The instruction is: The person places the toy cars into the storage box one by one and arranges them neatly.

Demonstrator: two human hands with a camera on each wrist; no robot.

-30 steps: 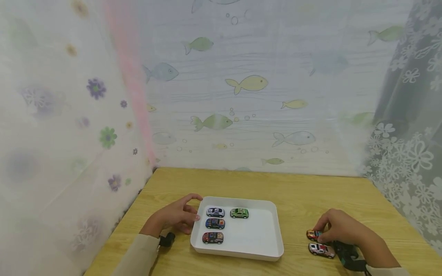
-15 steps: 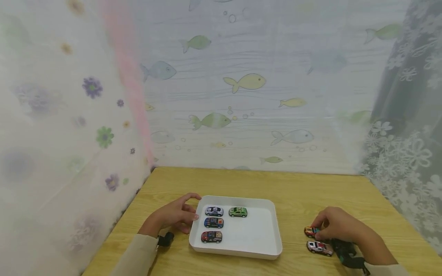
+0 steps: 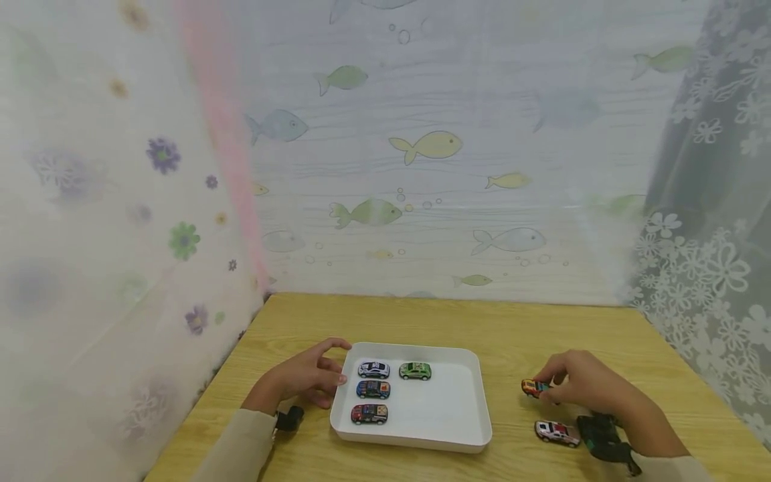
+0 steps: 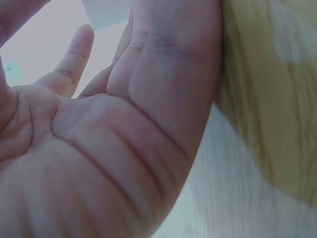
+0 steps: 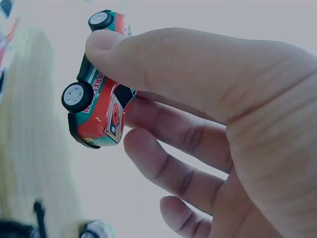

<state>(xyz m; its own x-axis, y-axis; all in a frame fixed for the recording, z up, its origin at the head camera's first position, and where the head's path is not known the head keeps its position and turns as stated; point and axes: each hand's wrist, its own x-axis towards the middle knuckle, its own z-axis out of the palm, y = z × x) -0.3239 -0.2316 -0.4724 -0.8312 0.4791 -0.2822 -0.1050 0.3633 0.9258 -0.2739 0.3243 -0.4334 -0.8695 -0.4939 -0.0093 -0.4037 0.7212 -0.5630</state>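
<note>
In the head view, my right hand (image 3: 584, 385) pinches an orange-red toy car (image 3: 533, 387) between thumb and fingers. The right wrist view shows that toy car (image 5: 101, 111) tipped on end, thumb across its side, with red and green print and white wheels. My left hand (image 3: 304, 376) lies against the left side of a white tray (image 3: 434, 445), index finger at the back corner and thumb on the side wall. The left wrist view has mostly the palm (image 4: 99, 144), with loosely spread fingers. A white and red toy car (image 3: 557, 433) stands on the table below my right hand.
Inside the tray, a white-blue car (image 3: 374, 369), a blue car (image 3: 373, 389) and a dark red car (image 3: 369, 414) form a left column. A green car (image 3: 415, 371) stands beside the top one. The wooden table (image 3: 458, 318) ends at a fish-print curtain (image 3: 385, 167).
My right hand has lifted the orange-red toy car and shifted it slightly left and away from the white and red one. The left hand stays at the tray.
</note>
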